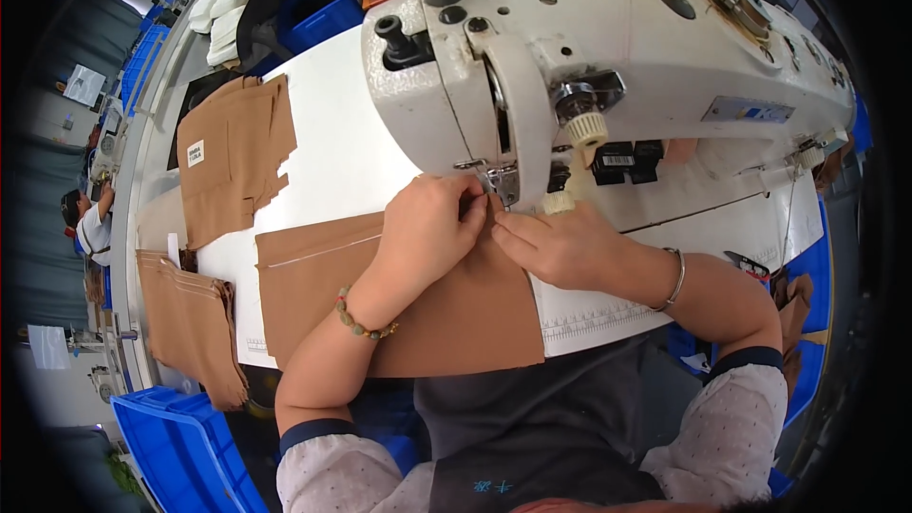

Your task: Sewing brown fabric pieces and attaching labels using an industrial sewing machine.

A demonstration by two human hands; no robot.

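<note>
1 L hand (432,223) + 1 R hand (560,245), ctr of frame, both pinched on brown cloth (461,318) nr white sewing machine (655,66), upper rt.

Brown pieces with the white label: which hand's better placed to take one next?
Probably left: the left hand is nearer the labelled brown pieces; the right hand sits farther across. Both are at the brown panel.

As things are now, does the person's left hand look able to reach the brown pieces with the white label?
Probably yes: only white tabletop shows between the left hand and the labelled pieces, though it seems to grip the brown panel.
</note>
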